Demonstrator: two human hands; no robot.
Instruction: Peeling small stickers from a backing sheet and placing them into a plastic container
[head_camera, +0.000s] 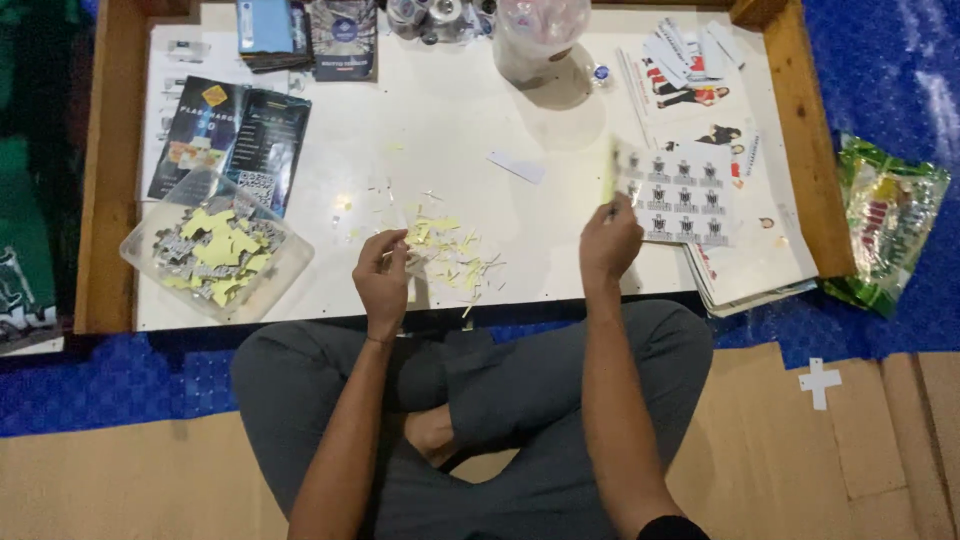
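While the person sits cross-legged at the low white table (540, 110), the right hand (610, 243) pinches a sticker sheet (672, 187) by its edge, lifted for handling; the left hand (383, 278) pinches a small piece over yellow paper scraps (450, 250), beside a clear tub (215, 250) collecting cut pieces.

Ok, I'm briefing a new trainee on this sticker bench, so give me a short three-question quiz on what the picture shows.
1. True or false: the right hand lifts a sticker sheet by its edge.
2. What lies in the clear plastic tub?
A. coins
B. yellow and grey cut pieces
C. pens
3. What lies scattered by the left hand?

Key:
1. True.
2. B.
3. Pale yellow paper scraps on the white tabletop.
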